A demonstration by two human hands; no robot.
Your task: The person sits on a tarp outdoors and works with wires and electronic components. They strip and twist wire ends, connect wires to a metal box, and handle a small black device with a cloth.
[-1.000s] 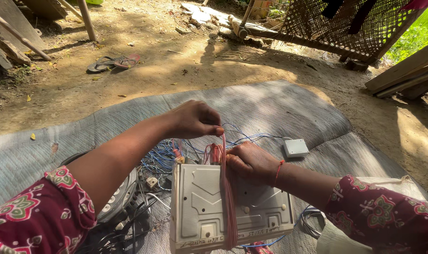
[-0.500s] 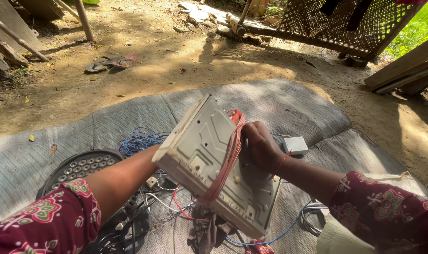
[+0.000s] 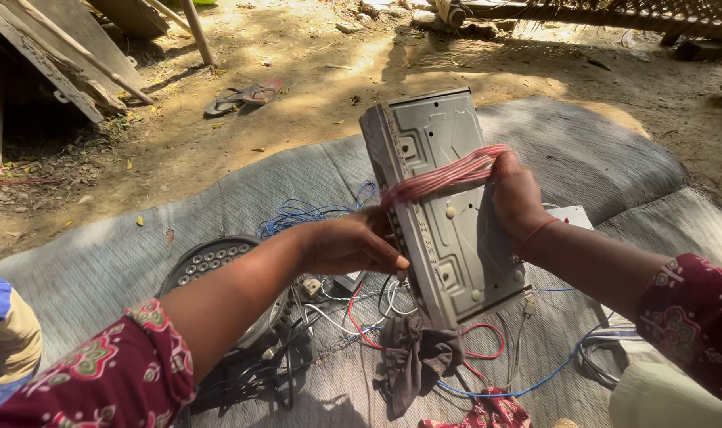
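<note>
I hold a grey metal chassis (image 3: 448, 214) upright on its edge over a grey mat (image 3: 139, 246). A band of red and pink wires (image 3: 448, 176) runs across its flat back. My right hand (image 3: 515, 198) grips the chassis at its right edge and pinches that wire band. My left hand (image 3: 349, 244) holds the left edge of the chassis from behind, with the fingers partly hidden. A dark cloth (image 3: 416, 357) hangs under the chassis' lower end.
A round black speaker grille (image 3: 210, 265) lies on the mat beside loose blue wires (image 3: 305, 212), red wires (image 3: 480, 341) and black wires. A small white box (image 3: 571, 215) sits behind my right wrist. Sandals (image 3: 242, 95) and wooden planks (image 3: 51, 55) lie on the dirt beyond.
The chassis lay flat on the mat, was tipped up, and now stands upright on its edge. My right hand has kept hold of the wire band; my left hand went to the left edge.
</note>
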